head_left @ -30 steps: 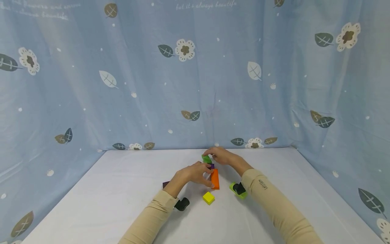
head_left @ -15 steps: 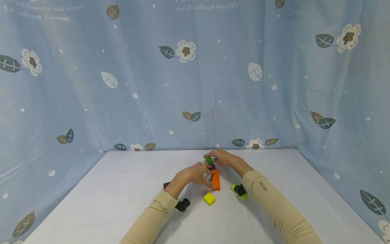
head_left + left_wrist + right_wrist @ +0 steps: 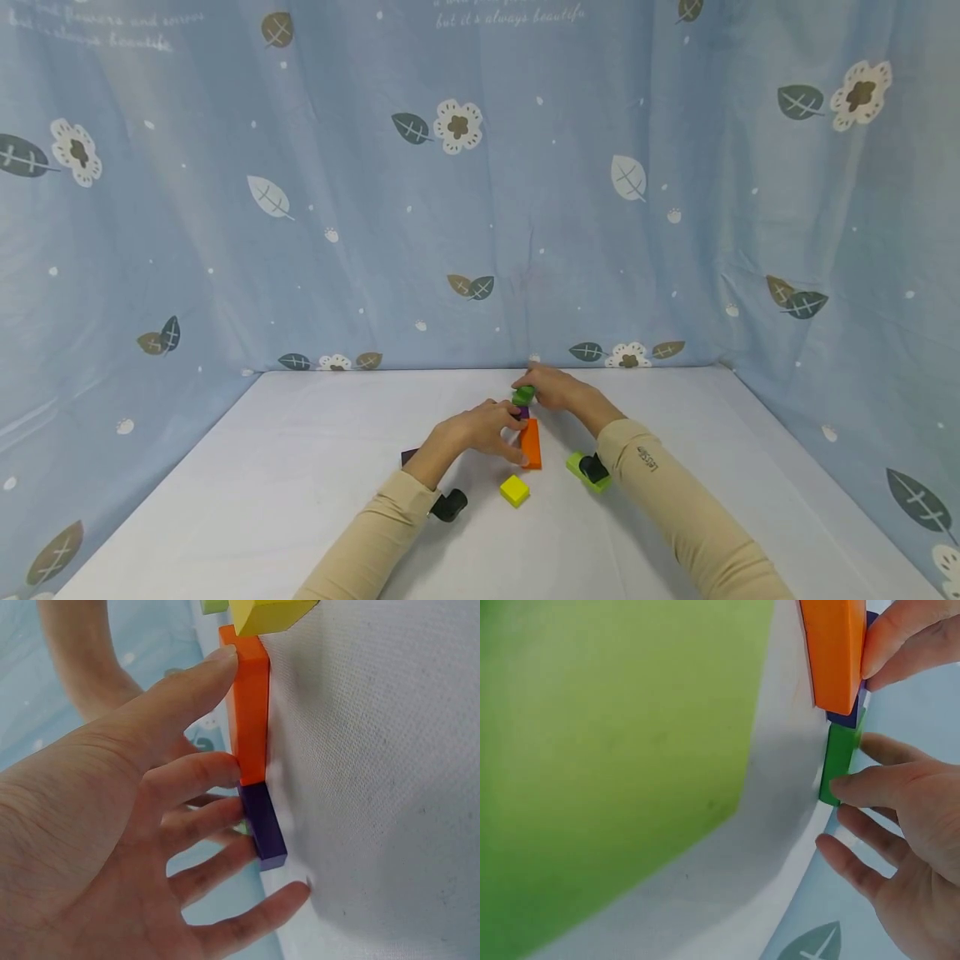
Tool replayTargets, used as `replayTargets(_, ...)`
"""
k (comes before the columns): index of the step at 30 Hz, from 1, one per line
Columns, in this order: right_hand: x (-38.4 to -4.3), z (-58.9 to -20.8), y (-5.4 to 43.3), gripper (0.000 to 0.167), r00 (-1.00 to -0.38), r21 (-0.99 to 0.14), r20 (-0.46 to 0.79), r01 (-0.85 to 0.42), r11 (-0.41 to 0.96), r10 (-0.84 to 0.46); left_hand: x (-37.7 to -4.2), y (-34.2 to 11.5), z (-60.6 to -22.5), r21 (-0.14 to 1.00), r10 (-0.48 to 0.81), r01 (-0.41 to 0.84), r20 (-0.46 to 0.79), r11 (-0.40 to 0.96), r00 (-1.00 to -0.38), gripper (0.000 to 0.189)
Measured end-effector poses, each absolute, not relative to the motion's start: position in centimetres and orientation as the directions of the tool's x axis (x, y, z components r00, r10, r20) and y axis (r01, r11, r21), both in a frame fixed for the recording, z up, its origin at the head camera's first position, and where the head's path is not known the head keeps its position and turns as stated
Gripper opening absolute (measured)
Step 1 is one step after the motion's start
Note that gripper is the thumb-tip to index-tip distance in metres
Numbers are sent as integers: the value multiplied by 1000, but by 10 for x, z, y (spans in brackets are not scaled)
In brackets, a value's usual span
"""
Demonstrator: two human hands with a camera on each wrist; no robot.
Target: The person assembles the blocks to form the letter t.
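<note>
My left hand (image 3: 480, 429) rests on a row of blocks, its fingers extended. Its thumb touches the near end of the long orange block (image 3: 251, 709), and its other fingers reach the joint and the purple block (image 3: 262, 825). That purple block lies end to end with the orange one. Beyond it, my right hand (image 3: 553, 387) pinches a green block (image 3: 838, 761) between thumb and index finger. In the right wrist view the green block lines up with the purple one's far end, right up against it, while the remaining fingers spread beside it.
A yellow block (image 3: 514, 491) lies just nearer than the orange one. Under the right wrist's black camera (image 3: 594, 468) is a lime block (image 3: 577, 462), which fills much of the right wrist view. A dark block (image 3: 407, 456) is partly hidden behind the left wrist. A curtain (image 3: 480, 208) backs the white table (image 3: 315, 467).
The right hand has shifted the green block to the right and turned it, bringing it over in line with the purple block. The left hand has stayed on the orange and purple blocks.
</note>
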State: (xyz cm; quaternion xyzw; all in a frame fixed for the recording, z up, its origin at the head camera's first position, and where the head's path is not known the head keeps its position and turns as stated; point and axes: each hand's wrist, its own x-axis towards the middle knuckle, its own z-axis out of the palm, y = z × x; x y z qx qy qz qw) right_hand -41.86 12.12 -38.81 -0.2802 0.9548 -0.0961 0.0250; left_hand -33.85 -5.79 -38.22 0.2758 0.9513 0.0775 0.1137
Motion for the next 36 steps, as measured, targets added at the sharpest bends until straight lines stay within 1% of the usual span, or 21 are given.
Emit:
replayTargets(5,-421,-388,124,37,-845,-149,36,-532,833,-534,-340,-58,-383,205,553,520,-169,829,-816,65)
replayTargets(10,-422,-389,128,32,-826,-122,78,-564,817,-558,-339,-58,-382,200,559,527,-164,826,-813,65)
replayTargets(18,-422,-387,129,30,-854,-166,32,-517,840,-519,-337,-58,-381,204,555,522,-164,828,-816,65)
replayTargets(23,-422,-386,131,27,-848,-168,44,-528,833,-528,-337,-58,-381,209,550,516,-166,831,-819,65)
replayTargets(36,-425,-387,138,25,-853,-183,34,-518,836,-521,-336,-57,-381,209,528,493,-179,845,-830,66)
